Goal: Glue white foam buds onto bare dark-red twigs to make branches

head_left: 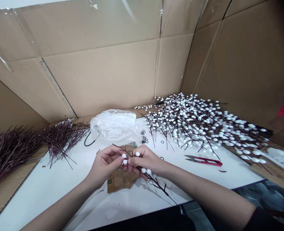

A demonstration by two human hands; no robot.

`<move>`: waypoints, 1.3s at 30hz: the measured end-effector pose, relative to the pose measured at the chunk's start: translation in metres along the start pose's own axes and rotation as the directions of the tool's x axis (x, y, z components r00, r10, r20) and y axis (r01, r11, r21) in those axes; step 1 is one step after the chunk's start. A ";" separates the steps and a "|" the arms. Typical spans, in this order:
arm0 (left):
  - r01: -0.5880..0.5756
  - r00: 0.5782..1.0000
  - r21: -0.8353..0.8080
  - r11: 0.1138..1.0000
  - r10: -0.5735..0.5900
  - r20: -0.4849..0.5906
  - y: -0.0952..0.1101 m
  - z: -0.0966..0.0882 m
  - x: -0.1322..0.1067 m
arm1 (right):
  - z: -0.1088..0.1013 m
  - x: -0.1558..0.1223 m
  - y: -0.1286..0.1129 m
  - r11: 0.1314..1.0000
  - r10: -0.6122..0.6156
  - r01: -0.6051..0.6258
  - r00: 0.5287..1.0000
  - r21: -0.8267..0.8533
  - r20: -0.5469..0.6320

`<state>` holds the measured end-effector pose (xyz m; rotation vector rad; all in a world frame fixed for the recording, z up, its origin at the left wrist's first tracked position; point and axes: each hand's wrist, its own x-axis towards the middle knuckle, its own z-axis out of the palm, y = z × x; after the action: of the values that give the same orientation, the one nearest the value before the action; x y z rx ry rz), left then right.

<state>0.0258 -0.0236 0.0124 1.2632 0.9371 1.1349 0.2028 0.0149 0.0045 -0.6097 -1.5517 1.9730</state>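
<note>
A brown artificial berry branch with a few white berries runs slantwise between my two hands. My left hand is closed at its upper part, thumb tip against two white berries. Lower on the stem, my right hand pinches the branch, with one berry by its thumb and two more just below the fingers. Both hands are over a torn piece of brown cardboard on the white table. My fingers hide where the berries meet the stem.
Behind my hands is a clear plastic bag of white berries. Bare brown twigs are heaped at left; finished-looking white-berried branches pile up at right. Red thread snips and small black rings lie on the table. Cardboard walls enclose it.
</note>
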 end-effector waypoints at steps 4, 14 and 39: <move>0.003 1.000 0.012 1.000 -0.003 -0.018 -0.003 -0.001 0.000 | 0.000 0.000 0.000 1.000 0.013 -0.014 0.999 0.017 0.029; 0.040 0.999 -0.075 0.996 -0.042 -0.025 -0.008 0.003 -0.003 | -0.002 0.000 0.001 1.000 0.002 -0.004 0.998 0.031 0.065; -0.006 0.999 -0.066 0.998 0.003 -0.044 -0.017 0.003 -0.005 | -0.004 0.000 0.004 1.000 0.012 -0.013 0.993 0.009 0.115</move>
<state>0.0298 -0.0289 -0.0040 1.1918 0.9217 1.1922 0.2054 0.0170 -0.0006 -0.5111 -1.6089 2.0562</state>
